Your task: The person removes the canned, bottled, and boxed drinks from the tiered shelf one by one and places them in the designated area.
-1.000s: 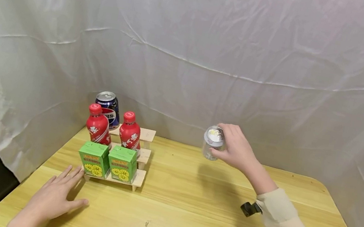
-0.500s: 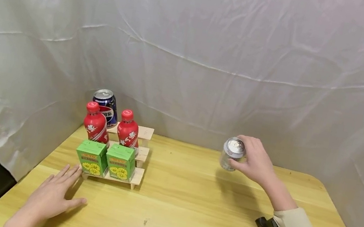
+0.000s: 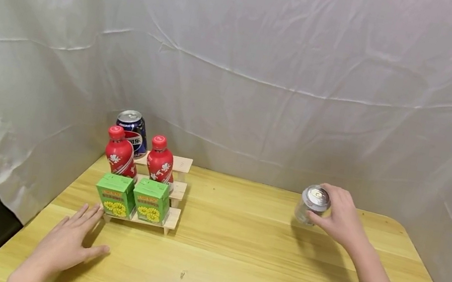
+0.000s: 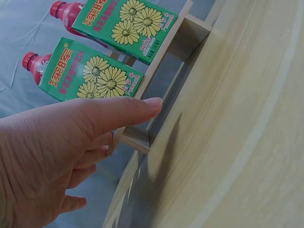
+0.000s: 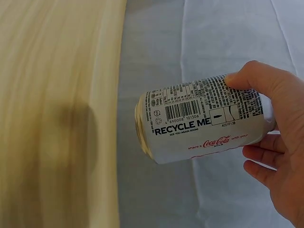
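My right hand (image 3: 341,219) grips a silver-white Coca-Cola can (image 3: 313,204) near its top, above the right half of the table. Its printed side with a barcode and "RECYCLE ME" faces the right wrist view, where thumb and fingers wrap the upper end of the can (image 5: 204,118). At the left, my left hand (image 3: 65,241) lies with fingers spread, fingertips at the front left corner of a small three-step wooden rack (image 3: 173,220). Two green drink cartons with yellow flowers, such as the near-right carton (image 3: 151,202), stand on the lowest step.
Behind the cartons, two red bottles, including the right-hand bottle (image 3: 160,162), stand on the middle step. A dark blue cola can (image 3: 133,132) stands on the top step at left. Pale cloth (image 3: 288,96) hangs behind and beside the wooden table (image 3: 231,263).
The right hand has carried the silver-white can to the right and slightly toward the front, away from the rack. The left hand stays at the rack's corner.
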Demonstrator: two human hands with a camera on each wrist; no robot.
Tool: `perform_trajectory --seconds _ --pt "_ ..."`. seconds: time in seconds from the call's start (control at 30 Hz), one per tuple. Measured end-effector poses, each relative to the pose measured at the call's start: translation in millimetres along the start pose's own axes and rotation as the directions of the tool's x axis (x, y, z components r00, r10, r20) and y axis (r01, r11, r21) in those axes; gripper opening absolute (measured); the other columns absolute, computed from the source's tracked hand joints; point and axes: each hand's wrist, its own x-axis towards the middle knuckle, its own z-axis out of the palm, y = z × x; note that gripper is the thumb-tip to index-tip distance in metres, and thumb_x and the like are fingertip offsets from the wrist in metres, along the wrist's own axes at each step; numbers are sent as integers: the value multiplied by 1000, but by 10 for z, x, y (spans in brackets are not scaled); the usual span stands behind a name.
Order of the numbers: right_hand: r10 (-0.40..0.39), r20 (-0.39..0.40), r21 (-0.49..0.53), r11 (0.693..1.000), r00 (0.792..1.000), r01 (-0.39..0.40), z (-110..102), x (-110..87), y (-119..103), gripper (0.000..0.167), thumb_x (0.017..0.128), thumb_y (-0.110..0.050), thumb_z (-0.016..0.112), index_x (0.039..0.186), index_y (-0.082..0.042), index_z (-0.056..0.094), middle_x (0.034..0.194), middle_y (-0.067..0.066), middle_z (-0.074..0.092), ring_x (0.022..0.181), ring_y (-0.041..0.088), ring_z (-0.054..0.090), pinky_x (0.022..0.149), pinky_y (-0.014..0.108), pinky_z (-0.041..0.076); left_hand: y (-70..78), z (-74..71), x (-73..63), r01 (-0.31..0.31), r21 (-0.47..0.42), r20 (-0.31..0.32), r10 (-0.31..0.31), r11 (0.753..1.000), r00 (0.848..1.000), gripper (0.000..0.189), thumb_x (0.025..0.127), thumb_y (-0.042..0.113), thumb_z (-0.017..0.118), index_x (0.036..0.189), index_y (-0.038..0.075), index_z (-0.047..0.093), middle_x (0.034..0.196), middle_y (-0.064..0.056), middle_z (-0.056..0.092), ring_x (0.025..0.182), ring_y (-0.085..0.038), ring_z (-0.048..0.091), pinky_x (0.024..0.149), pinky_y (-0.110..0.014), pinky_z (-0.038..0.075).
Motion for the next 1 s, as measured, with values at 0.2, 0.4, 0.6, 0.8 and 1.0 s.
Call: perform_trajectory --seconds 0.2,0.4,0.6,0.8,1.0 --pt "58 -13 -3 998 998 -58 -46 -177 128 69 67 -15 85 123 8 51 115 26 57 109 43 48 89 59 43 -13 5 3 -4 -2 -3 4 1000 1000 104 77 68 66 148 -2 37 153 -26 34 140 -49 31 108 -71 27" --pt "96 -8 -22 995 995 -96 -66 -266 245 69 68 -16 85 123 9 50 116 28 56 110 45 47 90 62 42 -19 -1 -12 -5 -7 -8 5 1000 1000 103 77 68 66 147 -3 38 152 -27 36 140 -49 32 107 -72 27" --pt "133 -4 -40 990 991 -133 -106 -353 365 69 69 -16 84 123 9 50 115 30 55 108 47 46 88 63 42 -11 6 -8 3 -6 10 -3 1000 1000 104 77 70 65 147 -3 38 153 -27 34 140 -49 31 108 -72 26" --pt "178 30 -59 983 984 -176 -120 -441 488 70 70 -18 84 124 10 48 116 32 53 106 48 46 83 64 42 -3 9 1 2 1 7 -2 1000 1000 104 76 68 66 147 -2 38 153 -27 35 139 -49 32 107 -72 28" --pt "213 42 -62 976 976 -210 -123 -488 579 72 71 -19 84 125 11 48 117 34 54 106 49 47 85 65 42 0 5 7 3 5 7 -3 1000 1000 104 76 68 66 147 -3 38 153 -27 35 139 -50 33 106 -72 29"
